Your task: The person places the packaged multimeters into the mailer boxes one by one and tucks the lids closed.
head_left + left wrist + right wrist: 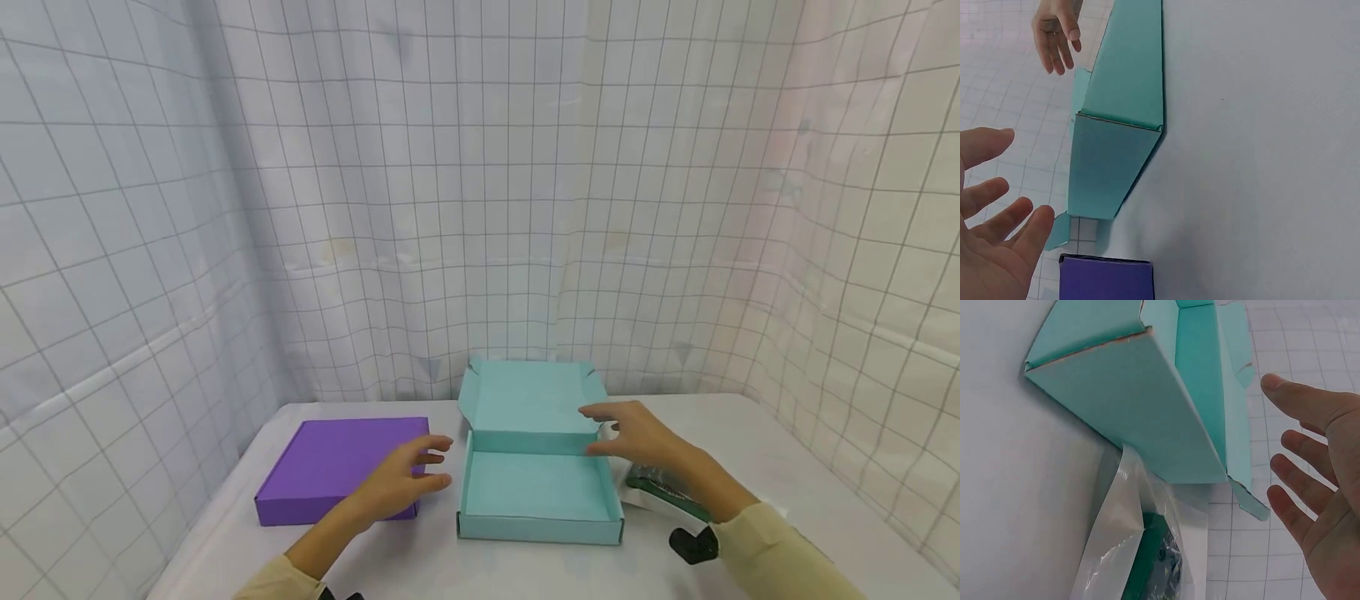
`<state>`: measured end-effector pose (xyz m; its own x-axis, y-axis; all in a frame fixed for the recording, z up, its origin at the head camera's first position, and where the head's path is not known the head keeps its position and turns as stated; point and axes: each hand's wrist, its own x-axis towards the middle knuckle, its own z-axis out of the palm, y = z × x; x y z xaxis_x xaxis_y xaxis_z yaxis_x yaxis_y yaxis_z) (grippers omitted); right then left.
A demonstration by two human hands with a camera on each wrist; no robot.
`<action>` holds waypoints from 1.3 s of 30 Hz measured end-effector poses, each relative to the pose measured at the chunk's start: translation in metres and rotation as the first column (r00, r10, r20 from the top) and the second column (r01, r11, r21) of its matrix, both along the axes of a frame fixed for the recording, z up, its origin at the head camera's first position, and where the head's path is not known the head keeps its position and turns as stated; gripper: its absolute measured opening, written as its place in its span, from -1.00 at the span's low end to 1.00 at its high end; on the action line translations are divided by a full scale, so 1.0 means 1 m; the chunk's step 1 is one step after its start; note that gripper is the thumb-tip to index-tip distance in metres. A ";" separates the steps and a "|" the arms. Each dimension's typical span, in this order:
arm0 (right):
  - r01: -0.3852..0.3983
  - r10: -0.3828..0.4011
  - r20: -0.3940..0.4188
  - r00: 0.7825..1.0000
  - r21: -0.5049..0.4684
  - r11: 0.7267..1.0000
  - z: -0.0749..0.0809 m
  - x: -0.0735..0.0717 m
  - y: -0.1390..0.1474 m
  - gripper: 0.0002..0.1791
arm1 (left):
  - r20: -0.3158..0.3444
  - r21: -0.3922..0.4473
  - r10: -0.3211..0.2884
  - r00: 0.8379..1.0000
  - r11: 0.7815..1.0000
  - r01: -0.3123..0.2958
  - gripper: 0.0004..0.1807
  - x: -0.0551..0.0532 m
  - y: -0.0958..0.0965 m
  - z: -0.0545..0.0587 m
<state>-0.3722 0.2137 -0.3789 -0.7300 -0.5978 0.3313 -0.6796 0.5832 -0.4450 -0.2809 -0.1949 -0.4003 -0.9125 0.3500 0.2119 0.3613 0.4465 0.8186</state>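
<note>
I am holding my left hand (401,479) by the right edge of the purple box (345,462), palm turned inward, with my fingers and thumb standing apart and gripping nothing. In the left wrist view it is hanging clear of both boxes. I am holding my right hand (630,433) by the right side of the teal box (540,528), its thumb and fingers parted too and closing on nothing; in the right wrist view it is hovering clear of the box wall. My two palms are roughly facing each other, with the teal box lying between them.

The teal box is sitting open on the white table (420,567), near the middle. Its lid (536,392) is leaning back on the far side, and flaps are sticking out from the lid's left and right edges. The purple box is lying shut on the left, well within my left hand's reach. On the right, partly under my right forearm in the head view, a clear packet (1154,550) with something green and dark inside is lying just beside the teal box; I cannot tell whether they are touching.

Pale sleeves (780,554) are covering my forearms, and white checked cloth (510,208) is hanging around the table.
</note>
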 end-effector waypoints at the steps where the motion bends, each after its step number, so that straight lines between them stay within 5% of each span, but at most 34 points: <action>1: 0.007 -0.007 0.007 1.000 -0.007 1.000 -0.001 0.000 0.003 -0.26 | 0.004 0.004 0.005 1.000 1.000 -0.005 -0.40 0.000 0.002 -0.002; 14: 0.112 -0.111 0.032 0.993 -0.008 0.994 -0.015 0.004 0.053 -0.30 | 0.076 0.000 0.099 0.992 0.995 -0.100 -0.34 0.002 0.020 -0.020; 26: 0.125 -0.125 0.098 0.987 0.005 0.992 -0.030 0.026 0.105 -0.22 | 0.180 0.051 0.101 0.978 0.992 -0.112 -0.30 0.005 0.031 -0.029; 39: 0.197 -0.239 0.309 0.921 0.161 0.967 -0.053 0.032 0.133 -0.01 | 0.285 0.152 0.053 0.957 0.983 -0.100 -0.34 0.006 0.029 -0.038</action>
<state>-0.3400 0.3470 -0.4318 -0.9015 -0.4327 -0.0112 -0.3608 0.7655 -0.5328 -0.2745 -0.1658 -0.4387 -0.9659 0.2587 -0.0065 0.0783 0.3163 0.9454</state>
